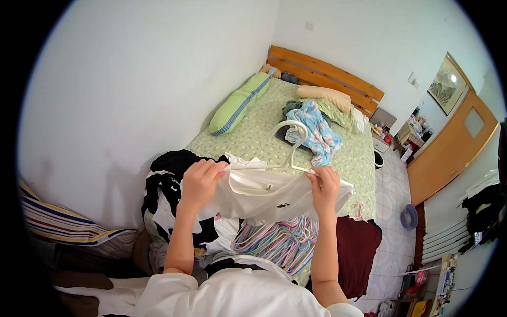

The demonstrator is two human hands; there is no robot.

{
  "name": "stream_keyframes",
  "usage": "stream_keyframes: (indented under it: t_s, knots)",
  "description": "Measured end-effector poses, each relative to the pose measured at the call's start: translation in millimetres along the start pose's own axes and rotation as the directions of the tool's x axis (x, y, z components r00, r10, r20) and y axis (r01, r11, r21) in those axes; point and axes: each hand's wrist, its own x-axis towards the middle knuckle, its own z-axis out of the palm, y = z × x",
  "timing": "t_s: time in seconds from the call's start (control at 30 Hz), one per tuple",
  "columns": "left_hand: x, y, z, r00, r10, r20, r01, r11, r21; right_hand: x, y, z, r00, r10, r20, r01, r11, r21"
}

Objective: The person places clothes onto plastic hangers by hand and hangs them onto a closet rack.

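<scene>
A white T-shirt (259, 198) with a small dark print hangs between my hands over the bed. Inside its neck opening sits a white clothes hanger (289, 158), its large hook pointing up and away from me. My left hand (200, 179) is closed on the shirt's left shoulder, at that end of the hanger. On the right shoulder, my right hand (325, 185) pinches the cloth and the hanger end. Beneath the shirt lies a heap of pastel-coloured hangers (280, 243). Black and white clothes (169, 185) are piled beside my left forearm.
The bed (211, 148) has a wooden headboard (322, 71), a green bolster (240, 105) and a blue patterned cloth (314, 129). A dark red garment (354, 253) lies at the near right corner. A purple basin (409, 216) stands on the tiled floor, near a wooden door (449, 153).
</scene>
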Motion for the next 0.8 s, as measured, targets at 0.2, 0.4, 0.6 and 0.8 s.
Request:
stream_keyframes:
  t_s: [0.2, 0.4, 0.6, 0.8]
  knots:
    - [-4.2, -10.6, -7.1, 0.997, -0.056, -0.047, 0.057, 0.998, 0.022, -8.8, 0.0, -5.3, 0.994, 0.104, 0.012, -0.105, 0.991, 0.080]
    - [-9.4, -16.0, -18.0, 0.993, -0.076, -0.095, 0.078, 0.997, 0.014, -29.4, 2.4, -14.3, 0.976, 0.219, 0.018, -0.220, 0.970, 0.101]
    - [11.3, -0.7, -32.0, 0.991, 0.013, -0.135, -0.017, 0.999, -0.029, -33.8, 6.6, -40.2, 0.953, 0.302, -0.020, -0.302, 0.953, 0.020]
    - [44.4, 36.8, -38.3, 0.959, 0.080, -0.273, -0.123, 0.982, -0.145, -21.0, 9.2, -84.3, 0.954, 0.236, -0.183, -0.256, 0.962, -0.093]
